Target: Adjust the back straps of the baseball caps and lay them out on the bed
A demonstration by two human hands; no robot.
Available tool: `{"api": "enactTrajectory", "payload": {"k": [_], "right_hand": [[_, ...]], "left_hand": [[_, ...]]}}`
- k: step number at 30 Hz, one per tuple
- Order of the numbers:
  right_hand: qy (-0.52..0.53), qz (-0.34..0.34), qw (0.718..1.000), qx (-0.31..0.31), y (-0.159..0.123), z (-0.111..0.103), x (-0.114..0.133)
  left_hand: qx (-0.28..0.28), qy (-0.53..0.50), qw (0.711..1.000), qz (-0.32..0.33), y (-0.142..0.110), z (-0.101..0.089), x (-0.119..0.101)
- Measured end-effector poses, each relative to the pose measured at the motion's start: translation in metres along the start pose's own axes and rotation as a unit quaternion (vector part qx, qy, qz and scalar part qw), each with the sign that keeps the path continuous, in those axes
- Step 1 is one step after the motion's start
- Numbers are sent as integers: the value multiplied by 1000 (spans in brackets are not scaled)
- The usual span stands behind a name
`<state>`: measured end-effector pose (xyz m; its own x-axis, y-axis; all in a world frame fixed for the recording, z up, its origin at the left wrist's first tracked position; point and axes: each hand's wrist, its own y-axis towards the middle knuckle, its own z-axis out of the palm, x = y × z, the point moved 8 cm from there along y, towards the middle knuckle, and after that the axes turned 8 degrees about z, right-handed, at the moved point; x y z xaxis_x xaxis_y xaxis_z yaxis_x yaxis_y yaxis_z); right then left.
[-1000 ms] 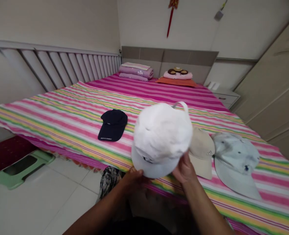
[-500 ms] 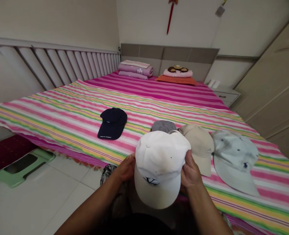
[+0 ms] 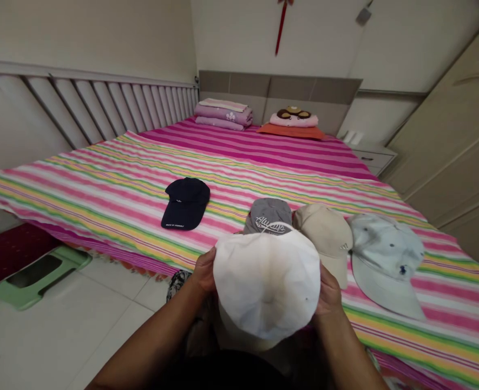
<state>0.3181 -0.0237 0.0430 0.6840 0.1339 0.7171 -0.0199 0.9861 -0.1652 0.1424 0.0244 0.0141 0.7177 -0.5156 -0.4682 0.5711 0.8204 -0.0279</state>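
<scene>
Since the earlier frames, we are tipping the white baseball cap so that its crown is now facing us and its front logo is dropping out of sight, while the lettering on the gray cap behind it is coming into view. Our left hand is clamping the cap's left side and our right hand is gripping its right side; some fingertips are hiding behind the fabric. We are holding the cap low in front of our body, at the near edge of the bed, with its visor reaching toward us and its back strap pointing toward the headboard. Its long axis, strap to visor, is therefore running away from us, roughly square to that near edge. Beyond the strap, the gray cap is lying partly covered in our view, with the beige cap just beside it and the pale blue-gray cap following farther right, so the right side is offering us little room. Toward the left, bare striped sheet is spreading between the gray cap and the navy cap, and more of it is stretching past the navy one toward the white railing.
</scene>
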Motion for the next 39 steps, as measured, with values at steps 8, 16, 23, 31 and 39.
{"api": "enactTrajectory", "payload": {"k": [8,16,23,31,39], "right_hand": [[-18,9,1000,-5,-12,-5,-1],[-47,64,997,10,-20,-12,-11],[-109,87,990,30,-32,-8,-3],[-208,12,978,24,-47,17,26],[-278,9,960,22,-51,35,24]], "left_hand": [[25,66,995,64,5,18,-18],[50,186,981,1,5,36,-10],[21,275,960,-42,1,42,-1],[20,323,945,-51,2,51,10],[71,273,955,-86,1,59,23]]}}
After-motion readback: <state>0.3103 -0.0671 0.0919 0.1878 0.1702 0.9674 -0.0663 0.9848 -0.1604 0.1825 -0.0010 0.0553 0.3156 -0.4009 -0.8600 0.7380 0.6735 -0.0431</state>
